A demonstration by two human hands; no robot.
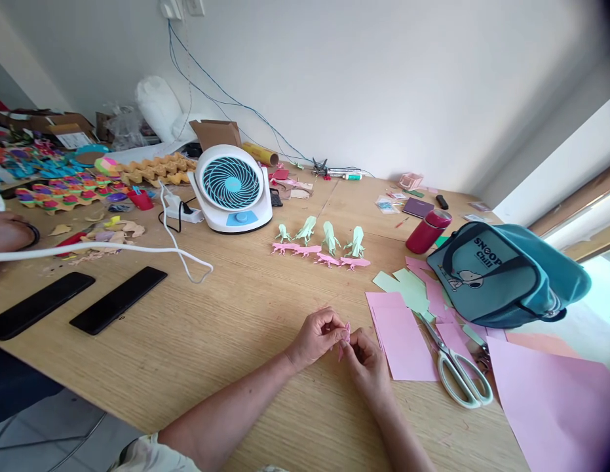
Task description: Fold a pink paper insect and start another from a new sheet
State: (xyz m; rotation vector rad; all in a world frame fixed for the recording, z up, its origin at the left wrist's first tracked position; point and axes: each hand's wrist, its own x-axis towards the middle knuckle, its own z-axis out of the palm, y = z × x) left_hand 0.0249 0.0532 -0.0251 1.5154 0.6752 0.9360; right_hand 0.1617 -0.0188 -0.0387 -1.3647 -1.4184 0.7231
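Above the front middle of the table, my left hand (315,337) and my right hand (370,367) meet at a small folded pink paper piece (348,328). Fingers and thumbs of both hands pinch it, so most of its shape is hidden. Farther back, several pink folded paper insects (305,250) stand in a row, with several pale green folded paper insects (329,237) just behind them. Beside my right hand lie pink paper sheets (403,341) and white-handled scissors (457,367), their blades resting across paper.
A white fan (232,190) stands at the back, a white cable (137,248) running past it. Two black phones (118,300) lie at left, near another person's arm (10,233). At right are a red flask (427,231), a teal bag (501,272) and a large pink sheet (555,400).
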